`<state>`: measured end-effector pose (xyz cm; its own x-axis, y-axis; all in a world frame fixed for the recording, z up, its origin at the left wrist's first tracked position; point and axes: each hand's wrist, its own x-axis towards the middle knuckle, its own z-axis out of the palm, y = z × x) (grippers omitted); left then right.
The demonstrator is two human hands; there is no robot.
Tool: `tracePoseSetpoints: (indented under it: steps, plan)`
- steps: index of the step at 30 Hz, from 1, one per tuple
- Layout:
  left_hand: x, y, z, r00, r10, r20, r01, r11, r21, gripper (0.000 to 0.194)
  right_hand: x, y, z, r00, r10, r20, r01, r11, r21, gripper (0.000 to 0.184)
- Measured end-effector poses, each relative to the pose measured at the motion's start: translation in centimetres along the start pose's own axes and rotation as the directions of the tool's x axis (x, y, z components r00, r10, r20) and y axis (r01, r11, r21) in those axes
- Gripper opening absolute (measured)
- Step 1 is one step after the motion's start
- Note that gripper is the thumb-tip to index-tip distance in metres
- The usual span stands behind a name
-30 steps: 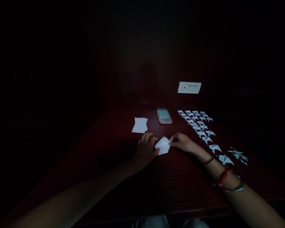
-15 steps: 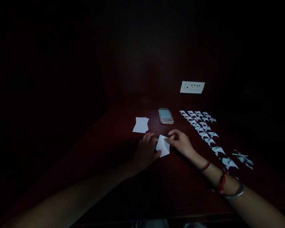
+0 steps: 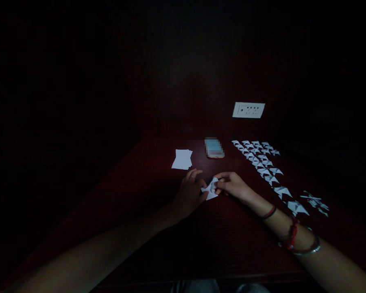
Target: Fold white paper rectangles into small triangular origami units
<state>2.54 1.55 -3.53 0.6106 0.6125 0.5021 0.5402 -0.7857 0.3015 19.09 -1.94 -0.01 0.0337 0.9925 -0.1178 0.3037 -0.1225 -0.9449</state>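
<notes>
A small white paper piece (image 3: 210,189) lies on the dark red table (image 3: 158,228), partly folded. My left hand (image 3: 187,195) presses on its left edge with the thumb, fingers curled. My right hand (image 3: 232,185) pinches the paper's right side and folds it over. Both hands meet at the paper in the middle of the table.
A stack of white paper slips (image 3: 182,159) lies behind my left hand. A phone (image 3: 214,147) lies further back. Several folded white paper shapes (image 3: 264,162) run in rows along the right side. A white wall socket (image 3: 248,110) is at the back.
The flat slip has been folded smaller between my hands. My right hand has closed over its right side.
</notes>
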Motion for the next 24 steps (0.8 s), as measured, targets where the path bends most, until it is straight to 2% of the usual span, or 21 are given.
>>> tracePoseSetpoints:
  steps: [6,11,16,19,24]
  plan:
    - [0.1,0.1,-0.1,1.000,0.012,-0.008,-0.013,0.999,-0.046,0.009,-0.3,0.4,0.0,0.998,-0.021,0.063,0.018,0.999,0.047,0.027]
    - [0.2,0.3,-0.4,1.000,-0.007,0.005,0.007,0.998,-0.062,0.012,0.0,1.2,0.2,0.985,-0.163,-0.063,0.154,0.980,-0.123,0.036]
    - [0.4,0.6,-0.6,0.998,-0.055,0.005,0.055,0.997,-0.054,0.012,0.2,1.4,0.5,0.959,-0.264,-0.101,0.231,0.938,-0.258,0.022]
    - [0.6,0.8,-0.9,0.998,-0.053,0.018,0.054,0.998,-0.032,0.013,0.1,1.4,0.5,0.947,-0.306,-0.102,0.262,0.913,-0.312,0.021]
    - [0.7,1.0,-1.1,0.999,-0.050,0.019,0.051,0.999,-0.020,0.012,0.2,1.2,0.5,0.953,-0.286,-0.103,0.236,0.910,-0.341,0.019]
